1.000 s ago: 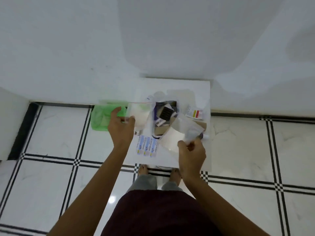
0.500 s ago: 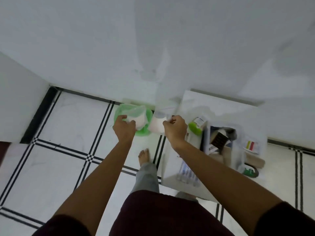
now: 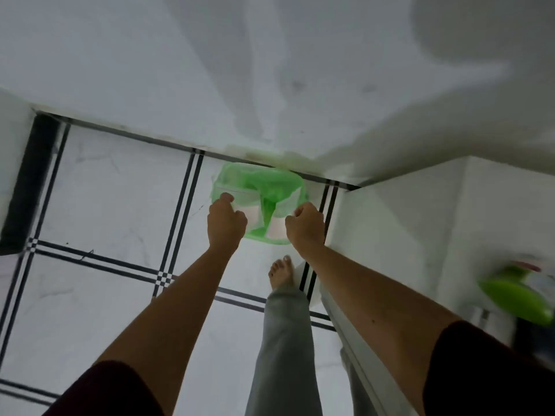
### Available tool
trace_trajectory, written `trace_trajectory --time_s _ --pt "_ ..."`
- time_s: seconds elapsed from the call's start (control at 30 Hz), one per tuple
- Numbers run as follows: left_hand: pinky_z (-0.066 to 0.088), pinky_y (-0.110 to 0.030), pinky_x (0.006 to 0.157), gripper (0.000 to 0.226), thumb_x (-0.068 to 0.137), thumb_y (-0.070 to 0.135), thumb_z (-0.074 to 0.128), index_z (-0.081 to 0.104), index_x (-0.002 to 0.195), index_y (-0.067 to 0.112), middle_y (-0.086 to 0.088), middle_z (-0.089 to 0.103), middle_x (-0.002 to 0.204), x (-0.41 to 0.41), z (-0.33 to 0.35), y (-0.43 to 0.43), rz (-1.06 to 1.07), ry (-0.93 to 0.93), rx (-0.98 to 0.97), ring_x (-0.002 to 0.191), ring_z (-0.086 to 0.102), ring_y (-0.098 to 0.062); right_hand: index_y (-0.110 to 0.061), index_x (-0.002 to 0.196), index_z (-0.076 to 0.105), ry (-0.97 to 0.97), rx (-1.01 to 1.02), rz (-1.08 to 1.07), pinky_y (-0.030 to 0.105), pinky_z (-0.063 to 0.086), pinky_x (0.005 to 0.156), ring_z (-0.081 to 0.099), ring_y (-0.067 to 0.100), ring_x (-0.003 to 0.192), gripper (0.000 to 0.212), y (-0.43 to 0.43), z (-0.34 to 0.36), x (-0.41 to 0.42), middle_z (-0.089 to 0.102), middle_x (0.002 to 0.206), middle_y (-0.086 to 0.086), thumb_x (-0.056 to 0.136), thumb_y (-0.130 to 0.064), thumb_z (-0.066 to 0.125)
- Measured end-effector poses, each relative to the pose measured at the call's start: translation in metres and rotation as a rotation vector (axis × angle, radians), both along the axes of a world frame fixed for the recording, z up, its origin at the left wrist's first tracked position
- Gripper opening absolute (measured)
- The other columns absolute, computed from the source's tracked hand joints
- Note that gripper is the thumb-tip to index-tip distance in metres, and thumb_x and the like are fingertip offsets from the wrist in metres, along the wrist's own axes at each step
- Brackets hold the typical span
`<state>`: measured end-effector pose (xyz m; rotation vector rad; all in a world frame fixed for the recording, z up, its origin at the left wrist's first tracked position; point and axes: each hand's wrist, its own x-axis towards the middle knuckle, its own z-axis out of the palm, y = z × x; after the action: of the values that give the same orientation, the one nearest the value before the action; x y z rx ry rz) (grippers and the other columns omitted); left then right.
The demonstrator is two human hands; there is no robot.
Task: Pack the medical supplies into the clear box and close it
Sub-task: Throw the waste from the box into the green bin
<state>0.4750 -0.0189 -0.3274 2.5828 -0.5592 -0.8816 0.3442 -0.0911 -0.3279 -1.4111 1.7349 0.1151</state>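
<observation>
Both of my hands are held over a green-lined bin (image 3: 258, 178) that stands on the floor against the wall. My left hand (image 3: 225, 220) is closed on a piece of clear plastic packaging (image 3: 250, 210) at the bin's left side. My right hand (image 3: 304, 225) pinches a second clear plastic piece (image 3: 277, 229) at the bin's right side. Both pieces hang into the bin's mouth. A green bottle (image 3: 516, 298), blurred, lies on the white table (image 3: 420, 211) at the far right edge. The clear box is out of view.
The white table's corner stands just right of my right arm. My bare foot (image 3: 280, 271) is on the tiled floor beneath the bin, close to the table's side. A white wall runs behind the bin.
I have turned from the table to the left. Both hands carried the clear plastic pieces from above the table to over the green bin, and the box slid out of view.
</observation>
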Motion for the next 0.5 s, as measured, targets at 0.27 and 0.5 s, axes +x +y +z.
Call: trace_trajectory --time_s 0.27,0.5 --pt "0.036 -0.035 0.105 0.045 0.091 0.017 0.052 0.045 0.135 0.009 -0.014 0.05 0.138 -0.001 -0.073 0.015 -0.149 0.123 0.028 0.127 0.046 -0.028 -0.001 0.114 0.053 0.01 0.093 0.162 0.033 0.043 0.066 0.061 0.033 0.096 0.031 0.013 -0.066 0.022 0.062 0.106 0.015 0.086 -0.016 0.054" --pt "0.044 -0.04 0.099 0.037 0.093 0.019 0.05 0.05 0.128 0.009 -0.013 0.056 0.132 -0.032 -0.01 0.033 -0.247 -0.005 -0.105 0.119 0.054 -0.029 -0.005 0.117 0.055 -0.047 -0.101 0.376 0.041 0.05 0.086 0.056 0.029 0.106 0.029 0.034 -0.003 -0.01 0.06 0.116 0.013 0.089 -0.013 0.049"
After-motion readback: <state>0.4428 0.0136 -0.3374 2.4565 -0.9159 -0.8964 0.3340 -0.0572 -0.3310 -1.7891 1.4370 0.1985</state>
